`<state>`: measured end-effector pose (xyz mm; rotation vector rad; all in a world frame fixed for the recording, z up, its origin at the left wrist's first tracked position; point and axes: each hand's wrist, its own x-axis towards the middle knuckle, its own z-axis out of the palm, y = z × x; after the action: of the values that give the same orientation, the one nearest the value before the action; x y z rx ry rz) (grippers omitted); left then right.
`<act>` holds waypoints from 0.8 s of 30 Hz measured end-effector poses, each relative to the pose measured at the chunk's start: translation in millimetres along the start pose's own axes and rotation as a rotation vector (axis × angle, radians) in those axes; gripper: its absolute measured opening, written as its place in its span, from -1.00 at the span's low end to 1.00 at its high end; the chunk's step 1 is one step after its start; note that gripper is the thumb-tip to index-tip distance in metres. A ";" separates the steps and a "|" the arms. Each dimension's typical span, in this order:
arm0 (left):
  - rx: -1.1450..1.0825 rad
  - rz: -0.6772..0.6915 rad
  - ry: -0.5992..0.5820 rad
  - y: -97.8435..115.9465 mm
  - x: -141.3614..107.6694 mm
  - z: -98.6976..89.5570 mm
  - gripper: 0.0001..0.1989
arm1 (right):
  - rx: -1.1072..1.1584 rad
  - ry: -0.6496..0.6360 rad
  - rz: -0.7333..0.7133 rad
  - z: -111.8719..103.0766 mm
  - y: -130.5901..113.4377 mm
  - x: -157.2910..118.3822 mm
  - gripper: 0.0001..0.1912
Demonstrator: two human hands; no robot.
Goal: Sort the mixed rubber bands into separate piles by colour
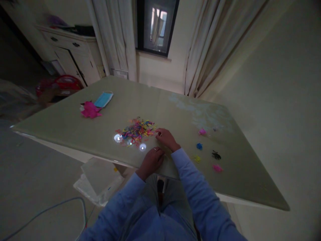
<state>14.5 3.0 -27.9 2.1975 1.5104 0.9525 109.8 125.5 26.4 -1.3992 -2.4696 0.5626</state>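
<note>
The right hand (pixel 165 138), fingers narrowly curled, reaches the mixed pile (pixel 137 131) nearer the tabletop's (pixel 160 103) front edge. The left hand's (pixel 153 160) grip is unclear.

A long-sleeved blue top (pixel 173 227) is worn, its color paler toward the cuffs. The left sleeve (pixel 125 201) is ended at the wrist, just behind the grip of the left hand (pixel 152 160); the right sleeve (pixel 195 182) is ended likewise behind the grip of the right hand (pixel 167 139). Soft creases are shown along both. On a left finger, a thin, light ring (pixel 155 149) is worn. Below and behind both grips, greyish trousers (pixel 177 194) are seen.
</note>
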 end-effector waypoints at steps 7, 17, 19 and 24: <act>-0.022 -0.019 -0.009 0.9 1.3 -1.7 -0.86 | -0.122 -0.051 -0.011 15.6 -0.6 18.1 -0.78; -0.045 -0.039 -0.009 3.0 1.2 -3.9 -0.86 | -0.183 -0.081 -0.028 16.5 -0.4 9.0 -0.74; -0.045 -0.032 -0.005 3.0 1.1 -4.0 -0.86 | -0.187 -0.080 -0.023 17.1 0.6 7.6 -0.73; -0.026 -0.027 -0.002 1.8 1.4 -2.6 -0.87 | -0.195 -0.077 -0.004 17.3 2.6 6.0 -0.72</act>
<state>14.4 3.3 -24.4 2.1541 1.5138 0.9558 101.9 128.3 9.9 -1.4678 -2.6492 0.3897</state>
